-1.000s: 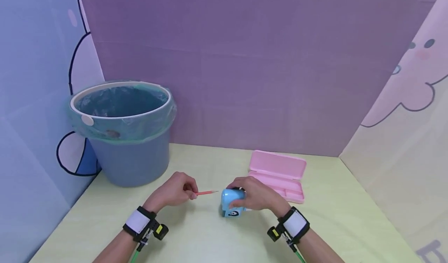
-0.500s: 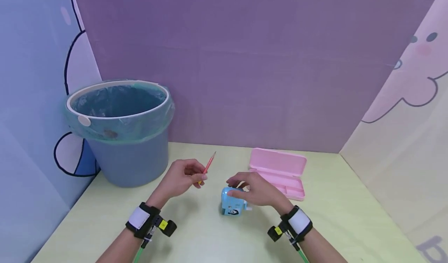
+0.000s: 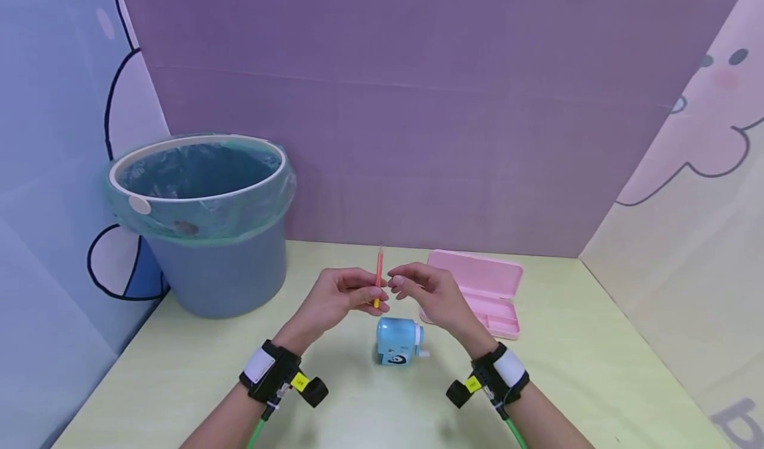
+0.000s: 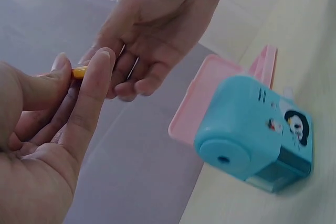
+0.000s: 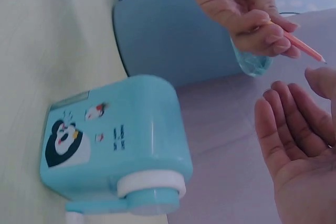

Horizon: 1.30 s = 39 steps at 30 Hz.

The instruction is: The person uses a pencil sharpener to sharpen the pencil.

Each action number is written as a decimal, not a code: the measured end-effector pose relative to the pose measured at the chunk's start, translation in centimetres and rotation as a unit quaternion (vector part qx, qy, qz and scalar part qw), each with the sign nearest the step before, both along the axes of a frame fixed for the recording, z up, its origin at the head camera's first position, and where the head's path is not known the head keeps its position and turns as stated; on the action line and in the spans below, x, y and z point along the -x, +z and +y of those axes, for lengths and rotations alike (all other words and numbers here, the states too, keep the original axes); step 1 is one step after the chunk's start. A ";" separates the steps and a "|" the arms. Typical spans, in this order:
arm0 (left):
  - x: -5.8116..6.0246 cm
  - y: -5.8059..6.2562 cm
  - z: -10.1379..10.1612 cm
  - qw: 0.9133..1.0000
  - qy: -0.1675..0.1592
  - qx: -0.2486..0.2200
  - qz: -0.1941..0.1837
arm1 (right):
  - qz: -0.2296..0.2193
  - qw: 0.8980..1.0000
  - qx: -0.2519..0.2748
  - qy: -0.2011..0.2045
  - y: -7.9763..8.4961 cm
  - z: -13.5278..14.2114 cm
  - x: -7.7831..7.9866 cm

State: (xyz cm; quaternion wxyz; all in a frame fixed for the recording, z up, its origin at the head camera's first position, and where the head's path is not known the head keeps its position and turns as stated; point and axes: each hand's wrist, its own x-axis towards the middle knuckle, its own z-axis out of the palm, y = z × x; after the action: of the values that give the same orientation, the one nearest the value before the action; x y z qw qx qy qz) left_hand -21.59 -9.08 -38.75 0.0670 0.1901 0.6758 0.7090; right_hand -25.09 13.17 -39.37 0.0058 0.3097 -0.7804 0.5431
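My left hand (image 3: pixel 334 300) pinches a short orange pencil (image 3: pixel 379 268) between thumb and fingers, its sharpened tip up and its yellow end low. Close on its right is my right hand (image 3: pixel 434 295), fingers loosely bent and holding nothing; the right wrist view shows a gap between its fingers (image 5: pixel 296 129) and the pencil (image 5: pixel 304 46). Below both hands, a light blue crank pencil sharpener (image 3: pixel 395 343) with a penguin picture stands on the table. Its round pencil hole (image 4: pixel 224 159) faces the left wrist camera, and the crank (image 5: pixel 100 206) is on the opposite side.
A pink pencil case (image 3: pixel 475 274) lies with its lid up behind the right hand, which hides part of it. At the back left stands a large blue bin (image 3: pixel 221 270) lined with a green bag. A purple wall cloth (image 3: pixel 418 104) closes off the pale table's (image 3: pixel 573 363) far edge.
The pencil has turned from lying level to standing upright and moved right with my left hand. My right hand has let go of the sharpener and risen beside the pencil.
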 end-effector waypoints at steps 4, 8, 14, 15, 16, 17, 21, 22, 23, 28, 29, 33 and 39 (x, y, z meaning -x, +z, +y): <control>0.0 0.0 0.9 1.000 -0.008 -0.006 -0.013 | -0.016 0.999 0.036 0.008 0.4 0.0 -0.3; 0.0 -0.3 1.6 1.000 -0.008 -0.004 -0.023 | -0.032 0.998 0.053 0.018 0.8 0.1 -0.7; 0.1 -0.6 2.0 1.000 -0.012 -0.002 -0.024 | -0.043 0.996 0.066 0.035 0.9 0.1 -0.8; 0.2 -0.6 2.0 1.000 -0.015 -0.002 -0.022 | -0.043 0.996 0.067 0.036 0.9 0.1 -0.8; 0.2 -0.7 2.0 1.000 -0.018 -0.001 -0.021 | -0.043 0.996 0.068 0.037 0.9 0.2 -0.8; 0.2 -0.7 2.0 1.000 -0.021 0.001 -0.019 | -0.042 0.996 0.068 0.037 0.9 0.3 -0.8; 0.4 -0.8 1.8 0.999 -0.027 0.030 -0.006 | -0.037 0.996 0.070 0.030 1.1 0.8 -0.6; 0.5 -0.8 1.6 0.999 -0.024 0.040 -0.005 | -0.035 0.996 0.072 0.027 1.2 1.0 -0.5; 0.6 -0.8 1.4 0.998 -0.020 0.051 -0.004 | -0.033 0.996 0.074 0.023 1.3 1.1 -0.5; 1.1 -1.2 -0.3 0.997 0.014 0.079 -0.016 | -0.015 0.997 0.074 -0.004 1.8 2.1 0.1; 1.1 -1.2 -0.6 0.996 0.021 0.081 -0.017 | -0.009 0.997 0.071 -0.012 1.8 2.4 0.2; 1.4 -1.2 -1.6 0.996 0.032 0.086 -0.017 | 0.006 0.997 0.046 -0.065 1.8 3.9 0.8; 1.8 -1.2 -2.3 0.995 0.040 0.085 -0.019 | 0.022 0.990 -0.018 -0.137 1.2 6.8 2.0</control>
State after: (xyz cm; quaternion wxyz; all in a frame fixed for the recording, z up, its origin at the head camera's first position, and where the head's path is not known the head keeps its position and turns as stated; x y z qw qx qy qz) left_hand -23.39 -11.33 -39.95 0.0672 0.1428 0.7395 0.6544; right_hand -27.05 19.96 -38.20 0.0923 0.2120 -0.8247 0.5162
